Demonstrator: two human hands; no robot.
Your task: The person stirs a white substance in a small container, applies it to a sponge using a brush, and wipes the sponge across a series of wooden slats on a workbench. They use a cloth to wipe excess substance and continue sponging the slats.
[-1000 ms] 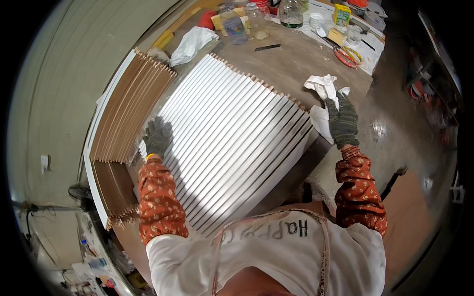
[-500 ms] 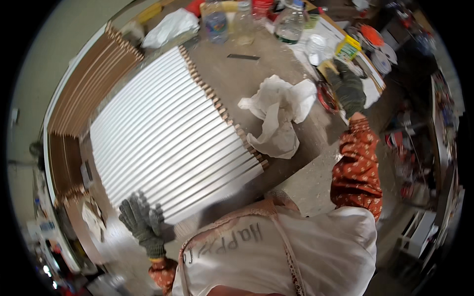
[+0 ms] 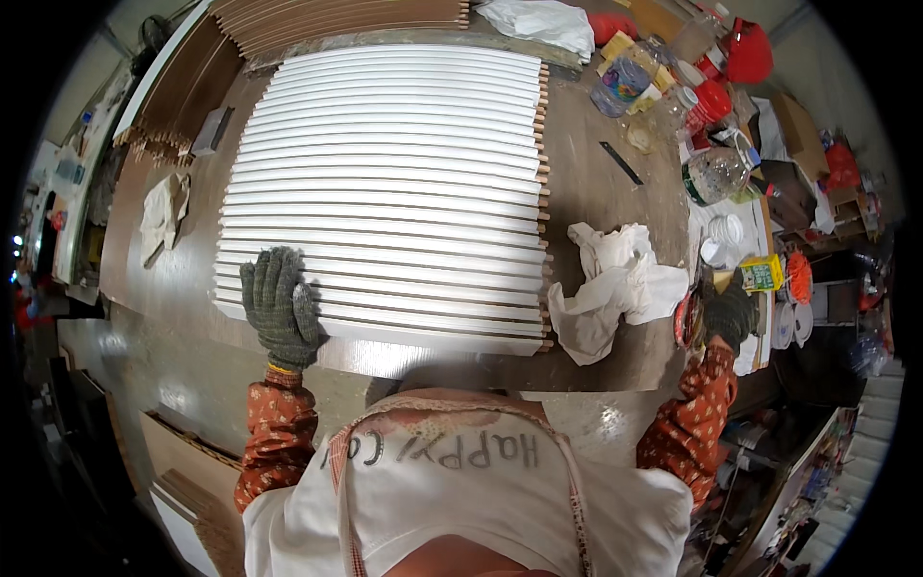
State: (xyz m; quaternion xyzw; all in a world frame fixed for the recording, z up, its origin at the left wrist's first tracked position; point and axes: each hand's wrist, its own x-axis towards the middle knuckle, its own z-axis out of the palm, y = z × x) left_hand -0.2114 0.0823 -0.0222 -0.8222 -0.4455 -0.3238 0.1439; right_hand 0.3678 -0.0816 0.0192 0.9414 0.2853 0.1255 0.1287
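Note:
Many white strips with brown ends (image 3: 394,192) lie side by side in a broad sheet on the table. My left hand (image 3: 279,303), in a dark grey-green knit glove, rests flat on the near left corner of the strips, fingers stretched out. At the table's right side, my right hand (image 3: 731,315), gloved the same, reaches over papers and small items. Its fingers point forward and look apart, with a small yellowish piece by the fingertips; no held thing shows. Just left of it is a red-rimmed round object (image 3: 686,319). Crumpled white paper (image 3: 615,293) lies between this hand and the strips.
A dark flat bar (image 3: 621,163) lies beyond the crumpled paper. Plastic bottles (image 3: 625,85) and a clear jug (image 3: 716,175) stand far right. A yellow packet (image 3: 762,273) is beside my right hand. Brown strips (image 3: 336,21) are stacked at the back; a crumpled cloth (image 3: 165,216) lies left.
The view has turned, so the strips now run nearly level across it. My left hand stays at the strips' near left corner, and my right hand remains among the items on the right.

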